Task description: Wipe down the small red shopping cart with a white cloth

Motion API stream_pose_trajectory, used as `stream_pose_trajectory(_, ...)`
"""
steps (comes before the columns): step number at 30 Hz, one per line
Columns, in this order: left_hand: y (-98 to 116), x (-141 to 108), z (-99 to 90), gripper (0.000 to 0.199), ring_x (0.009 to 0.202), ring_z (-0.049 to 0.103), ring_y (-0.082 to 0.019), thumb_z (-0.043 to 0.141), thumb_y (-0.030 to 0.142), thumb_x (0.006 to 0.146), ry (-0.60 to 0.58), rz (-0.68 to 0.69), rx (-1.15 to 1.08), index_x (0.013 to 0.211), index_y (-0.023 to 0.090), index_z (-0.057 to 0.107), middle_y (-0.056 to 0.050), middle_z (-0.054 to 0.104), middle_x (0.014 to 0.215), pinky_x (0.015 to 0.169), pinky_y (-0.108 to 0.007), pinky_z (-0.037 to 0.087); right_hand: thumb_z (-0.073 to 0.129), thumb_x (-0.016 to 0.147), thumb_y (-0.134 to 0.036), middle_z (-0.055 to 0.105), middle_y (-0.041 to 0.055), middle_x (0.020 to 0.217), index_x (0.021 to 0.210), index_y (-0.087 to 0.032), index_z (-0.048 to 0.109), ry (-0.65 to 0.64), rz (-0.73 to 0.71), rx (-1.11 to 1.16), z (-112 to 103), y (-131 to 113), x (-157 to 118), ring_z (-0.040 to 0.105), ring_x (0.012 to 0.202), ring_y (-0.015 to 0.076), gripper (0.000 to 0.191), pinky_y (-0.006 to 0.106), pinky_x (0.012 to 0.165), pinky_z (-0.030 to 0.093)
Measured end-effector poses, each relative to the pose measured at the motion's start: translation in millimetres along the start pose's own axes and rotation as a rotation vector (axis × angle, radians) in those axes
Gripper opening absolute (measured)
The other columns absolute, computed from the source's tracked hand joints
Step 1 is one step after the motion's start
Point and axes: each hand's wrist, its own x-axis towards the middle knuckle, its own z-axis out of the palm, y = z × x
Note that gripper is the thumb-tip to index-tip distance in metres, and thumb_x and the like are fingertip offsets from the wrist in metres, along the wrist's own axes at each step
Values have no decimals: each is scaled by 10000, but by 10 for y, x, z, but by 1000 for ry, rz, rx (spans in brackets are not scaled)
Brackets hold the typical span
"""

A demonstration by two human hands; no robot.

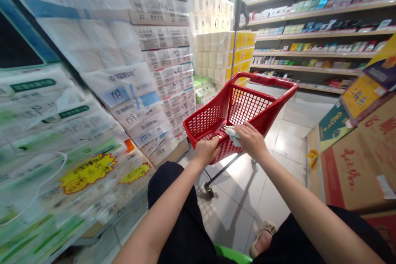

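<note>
Far left: green-and-white packs (34, 109), blurred, some with handwritten marks. 2 jagged yellow price signs (88, 173) against them, the larger at left. Next, tall stacked white paper packs (133, 78), many marked with handwritten prices.

Dark-trousered knee (171, 189) in front of the stacks' base. Then the left hand (208, 151): fingers curled over the near rim of the red shopping cart (247, 105), closed round the edge. Cart at mid-view on pale floor tiles (281, 144), handle on its far side, slotted basket; 1 caster (209, 189) below the left hand. Behind the cart, paper rolls in yellow-sided packs (243, 51).

White cloth (232, 135) at the near rim, just right of the left hand. Right hand (252, 140) lies over it, fingers together and bent onto the cloth, holding it to the cart; thumb hidden.

Lower right of centre, 1 pale sandal (261, 239) on a foot. Upper right, shelves (312, 53) of small boxes and bottles. Far right, brown cartons (360, 159) with red print.
</note>
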Motion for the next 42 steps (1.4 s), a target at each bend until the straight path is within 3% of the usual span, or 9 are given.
stream_pose_trajectory(3,7,2,7,279,804,705,-231,429,427,975,7,13,0,1087,226,588,-64,722,865,714,-291,482,479,934,-224,668,77,1272,1247,-198,622,36,142,-74,-123,476,17,598,1205,227,345,470,1150,354)
stream_pose_trajectory(6,28,19,29,273,794,702,-234,425,413,976,16,16,-8,1075,218,588,-74,723,859,724,-301,485,486,925,-230,669,92,1263,1231,-195,625,50,233,-108,-146,642,53,598,1197,237,338,483,1134,370)
stream_pose_trajectory(14,85,40,77,358,784,698,-252,377,414,999,30,11,-47,1196,175,556,-111,719,886,704,-323,489,469,938,-199,643,84,1307,1302,-204,577,31,88,26,117,-470,12,564,1245,231,381,458,1154,360)
stream_pose_trajectory(16,87,29,74,383,808,694,-255,371,414,1003,44,27,-75,1222,147,537,-121,716,908,717,-331,489,468,946,-211,634,67,1326,1320,-218,567,16,43,59,119,-581,-13,555,1258,213,387,443,1165,352)
stream_pose_trajectory(22,-79,-63,-6,407,1016,648,-223,512,424,957,136,213,-191,1293,194,509,-80,694,1105,973,-369,446,473,943,-240,666,73,1265,1286,-201,588,1,84,24,-70,-35,-41,591,1204,215,364,442,1159,353)
stream_pose_trajectory(27,-303,-128,-12,371,1118,571,-227,598,559,889,230,166,-191,1051,229,643,-57,667,1120,1166,-454,236,474,937,-269,688,92,1188,1166,-203,632,-5,186,-20,-176,263,21,622,1127,237,286,446,1110,402)
stream_pose_trajectory(31,-310,-121,83,415,940,562,-220,568,623,882,184,154,-161,887,216,645,-47,656,923,1043,-429,340,475,925,-211,685,108,1181,1164,-195,625,15,186,-28,-105,-6,66,603,1146,244,282,444,1115,395)
stream_pose_trajectory(38,-277,-128,198,353,929,546,-241,564,543,909,195,187,-161,932,196,621,-75,645,946,920,-403,379,500,916,-182,646,91,1281,1276,-211,589,-21,46,112,54,-838,-66,544,1258,234,372,471,1149,370)
stream_pose_trajectory(42,-313,-174,158,368,966,578,-236,613,527,885,184,225,-270,1039,193,605,-71,661,1001,934,-390,405,500,924,-199,651,62,1288,1298,-235,583,-46,-29,138,-19,-828,-104,564,1242,207,385,456,1168,350)
